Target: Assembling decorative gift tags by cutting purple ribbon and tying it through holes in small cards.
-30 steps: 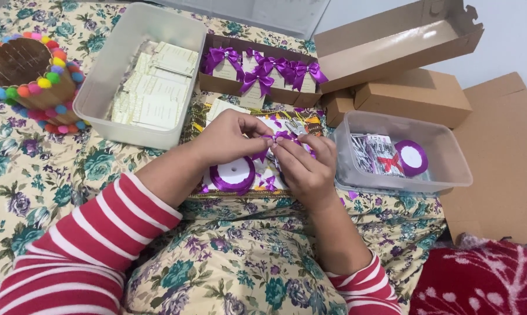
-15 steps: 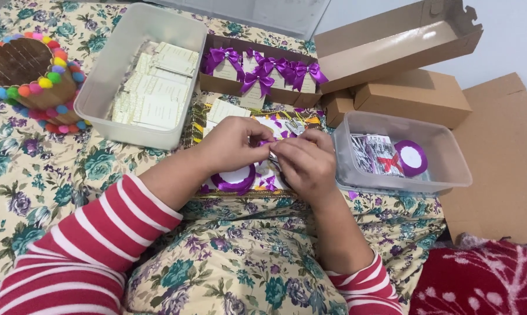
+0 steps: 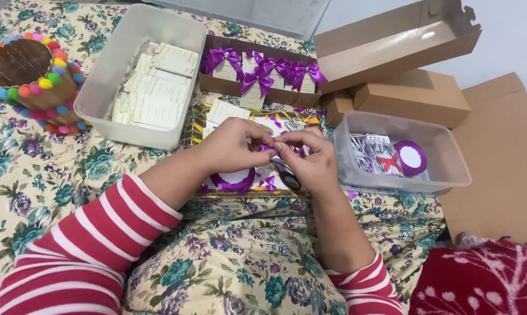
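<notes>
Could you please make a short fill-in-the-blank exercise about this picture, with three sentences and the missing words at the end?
1. The left hand and the right hand pinch a small piece of ribbon whose colour is ____.
2. The clear tub at the left holds stacks of pale ____.
3. The bows sit in an open box made of brown ____.

Missing words: purple; cards; cardboard

Pom-pom basket (image 3: 27,73), cardboard boxes (image 3: 412,99)
</notes>
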